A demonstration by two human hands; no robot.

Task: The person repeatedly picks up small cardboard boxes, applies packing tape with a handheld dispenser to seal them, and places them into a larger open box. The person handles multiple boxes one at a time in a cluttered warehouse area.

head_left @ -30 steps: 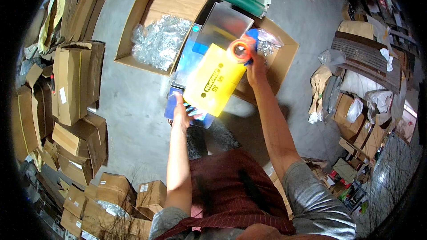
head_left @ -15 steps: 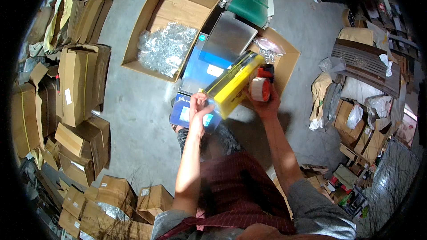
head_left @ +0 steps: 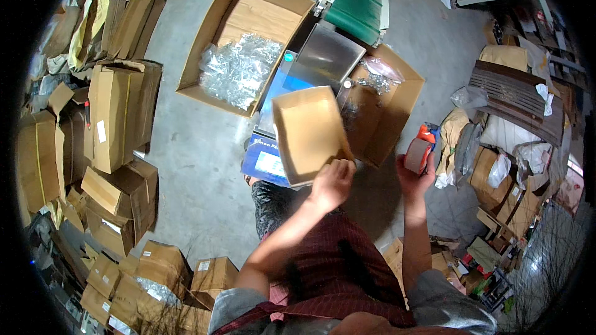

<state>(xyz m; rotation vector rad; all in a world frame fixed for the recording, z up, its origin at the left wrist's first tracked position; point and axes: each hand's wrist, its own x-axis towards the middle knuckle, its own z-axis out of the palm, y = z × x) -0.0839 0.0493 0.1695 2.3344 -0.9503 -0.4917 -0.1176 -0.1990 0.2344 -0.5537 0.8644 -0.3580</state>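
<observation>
My left hand (head_left: 333, 183) is closed on the near right corner of a shallow cardboard box (head_left: 310, 127). The box is tilted, its plain brown inside turned up toward me with nothing in it; its outer faces are mostly hidden. Off to the right, apart from the box, my right hand (head_left: 417, 180) grips a tape dispenser (head_left: 418, 154) with orange parts and a wide roll of tape. Behind and below the box stands a blue machine (head_left: 264, 155) with a steel top plate (head_left: 329, 54), partly covered by it.
A large open carton (head_left: 192, 56) with clear plastic packets (head_left: 242, 71) stands left of the machine. Another carton (head_left: 397, 121) with a few packets is at its right. A green conveyor belt (head_left: 355, 3) lies beyond. Stacked cartons (head_left: 118, 118) line the left; folded cardboard and bags fill the right.
The yellow printed box between my hands is out of sight; a box's brown open inside shows instead. My right hand has moved right with the tape dispenser, and my left hand has shifted right and nearer.
</observation>
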